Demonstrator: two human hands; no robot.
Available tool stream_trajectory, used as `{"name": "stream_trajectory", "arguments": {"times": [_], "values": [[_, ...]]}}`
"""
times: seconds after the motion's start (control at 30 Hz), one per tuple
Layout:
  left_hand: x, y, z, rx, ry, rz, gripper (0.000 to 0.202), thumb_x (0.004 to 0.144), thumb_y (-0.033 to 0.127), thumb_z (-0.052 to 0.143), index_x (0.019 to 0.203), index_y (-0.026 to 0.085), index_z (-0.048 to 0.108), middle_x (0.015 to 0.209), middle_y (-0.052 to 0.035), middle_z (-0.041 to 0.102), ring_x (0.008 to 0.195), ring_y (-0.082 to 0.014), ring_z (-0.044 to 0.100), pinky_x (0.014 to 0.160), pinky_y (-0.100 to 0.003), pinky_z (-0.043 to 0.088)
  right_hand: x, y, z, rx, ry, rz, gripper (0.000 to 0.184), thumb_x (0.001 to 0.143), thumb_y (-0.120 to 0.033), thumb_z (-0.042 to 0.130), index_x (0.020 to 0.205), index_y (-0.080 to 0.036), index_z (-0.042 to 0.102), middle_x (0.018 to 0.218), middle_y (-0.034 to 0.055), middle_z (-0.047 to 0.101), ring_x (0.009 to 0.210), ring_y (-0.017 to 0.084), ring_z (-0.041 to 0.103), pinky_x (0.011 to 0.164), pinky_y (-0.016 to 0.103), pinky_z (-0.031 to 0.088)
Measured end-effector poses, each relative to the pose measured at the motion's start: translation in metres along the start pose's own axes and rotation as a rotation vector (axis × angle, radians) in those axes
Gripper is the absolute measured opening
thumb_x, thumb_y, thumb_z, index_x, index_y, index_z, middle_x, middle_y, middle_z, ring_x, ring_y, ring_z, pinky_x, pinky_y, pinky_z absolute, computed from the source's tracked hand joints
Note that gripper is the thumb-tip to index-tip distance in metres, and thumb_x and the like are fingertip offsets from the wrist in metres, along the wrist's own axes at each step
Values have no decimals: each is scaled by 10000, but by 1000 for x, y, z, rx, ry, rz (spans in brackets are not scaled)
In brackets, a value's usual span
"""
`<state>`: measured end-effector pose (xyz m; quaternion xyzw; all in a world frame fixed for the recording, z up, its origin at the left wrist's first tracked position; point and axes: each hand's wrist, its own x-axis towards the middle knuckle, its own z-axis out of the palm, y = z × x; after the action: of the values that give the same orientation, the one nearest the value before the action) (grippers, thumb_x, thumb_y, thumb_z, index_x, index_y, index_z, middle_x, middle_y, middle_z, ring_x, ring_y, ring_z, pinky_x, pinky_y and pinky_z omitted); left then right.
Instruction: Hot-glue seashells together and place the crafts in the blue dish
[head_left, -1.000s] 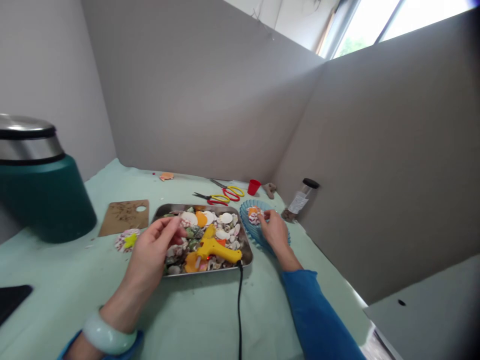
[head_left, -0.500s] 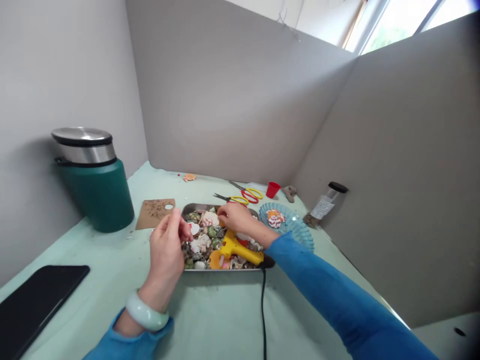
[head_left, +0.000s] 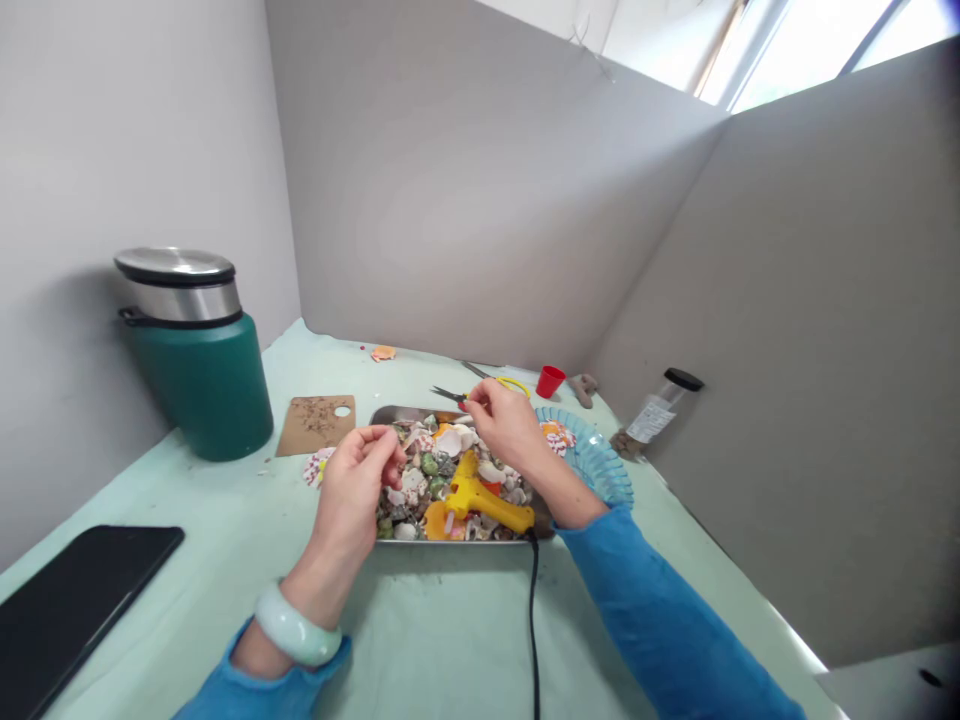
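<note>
"From the head camera, what's changed?"

"The right hand [head_left: 504, 425] was down among the shells [head_left: 412, 488] in the tray [head_left: 465, 542] half a second ago. Now it's drawn back towards the tray's far right corner, covering part of the scissors [head_left: 448, 394] behind the tray and the edge of the blue plate [head_left: 611, 470] to its right."

"And the left hand [head_left: 358, 478]?"

"Much the same, over the tray's left edge. The patterned piece [head_left: 318, 466] left of the tray shows better beside it."

"Are they gripping anything?"

"The two hands are apart from each other. Each has thumb and fingers curled close, but I can't tell whether they meet or pinch something small."

"Where are the shells from there?"

"Heaped in the tray, between and below the hands. The yellow glue gun [head_left: 491, 507] lies on them towards the tray's near right, nearer the right hand, its black cord [head_left: 534, 620] running over the tray's front edge onto the bench [head_left: 435, 640]."
</note>
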<state>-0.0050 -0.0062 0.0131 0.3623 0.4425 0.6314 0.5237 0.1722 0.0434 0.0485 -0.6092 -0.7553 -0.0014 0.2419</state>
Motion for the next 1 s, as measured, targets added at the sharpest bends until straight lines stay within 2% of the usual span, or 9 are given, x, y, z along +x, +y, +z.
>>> {"name": "stream_trajectory", "arguments": {"times": [0.13,0.27,0.43,0.67,0.8,0.9,1.0], "values": [[0,-5,1,178,-36,55,294,655,366,725,818,171,577,535,66,526,449,-88,462,434,-194,378,-19,4,-7,157,42,6,134,868,-226,451,872,-194,581,774,3,673,690,136,605,624,224,391],[1,-3,-1,180,27,115,252,693,382,696,780,168,597,517,60,523,447,-78,449,437,-180,376,-22,10,-8,-7,-63,-38,157,866,-231,473,856,-200,627,811,17,693,719,154,607,604,234,376],[3,4,-1,-39,118,134,275,729,411,655,785,147,610,628,31,571,453,-58,436,425,-176,377,-5,0,5,-96,-218,-193,194,842,-224,514,872,-235,706,915,27,718,841,183,629,651,243,388],[1,3,-1,-10,126,132,251,721,390,650,763,146,605,612,38,551,440,-64,433,407,-191,369,26,-32,37,-227,-444,-366,176,774,-154,586,817,-217,745,873,78,743,836,221,663,636,253,408],[1,1,-3,-2,113,162,249,733,392,641,758,146,614,603,38,548,444,-61,434,416,-187,364,35,-36,45,-218,-524,-439,175,722,-126,645,810,-247,736,875,40,742,856,212,663,641,239,413],[1,2,-3,3,99,158,250,735,393,642,751,145,614,604,35,549,444,-57,436,419,-184,349,38,-35,43,-170,-538,-462,183,683,-98,676,780,-249,713,869,13,731,817,184,656,642,222,413],[1,2,-4,1,84,132,255,732,400,648,749,149,608,608,36,552,439,-59,437,419,-187,348,41,-32,28,-110,-435,-392,121,738,-106,620,810,-187,675,887,62,706,783,183,635,659,240,419]]}}
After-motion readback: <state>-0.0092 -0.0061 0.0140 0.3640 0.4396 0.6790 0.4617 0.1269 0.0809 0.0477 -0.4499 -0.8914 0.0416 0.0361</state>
